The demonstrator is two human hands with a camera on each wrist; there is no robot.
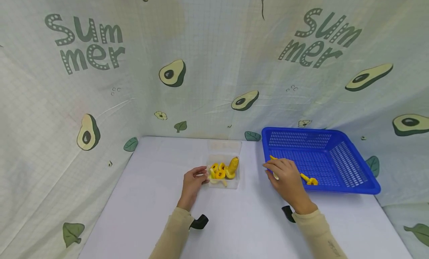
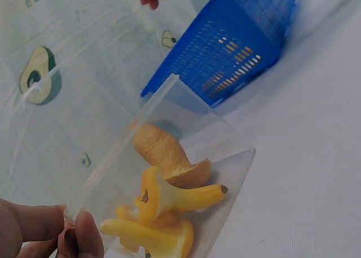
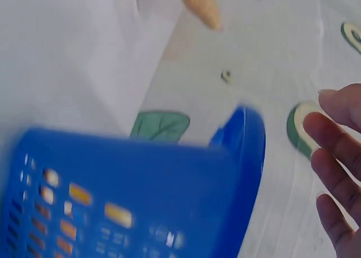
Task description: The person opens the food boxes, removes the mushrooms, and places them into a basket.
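A clear plastic box with a raised lid stands on the white table. Inside lie several yellow toy mushrooms and a larger tan one. At the box's left wall, my left hand pinches the edge between thumb and fingers, as the left wrist view shows. My right hand is over the left rim of a blue plastic basket. Its fingers are loosely bent, with nothing between them in the right wrist view. Part of the basket's yellow contents is hidden behind this hand.
More yellow mushroom-shaped pieces lie in the front left of the basket, partly seen through its holes. A pale cloth curtain printed with avocados encloses the back and sides. The white table stretches left of the box.
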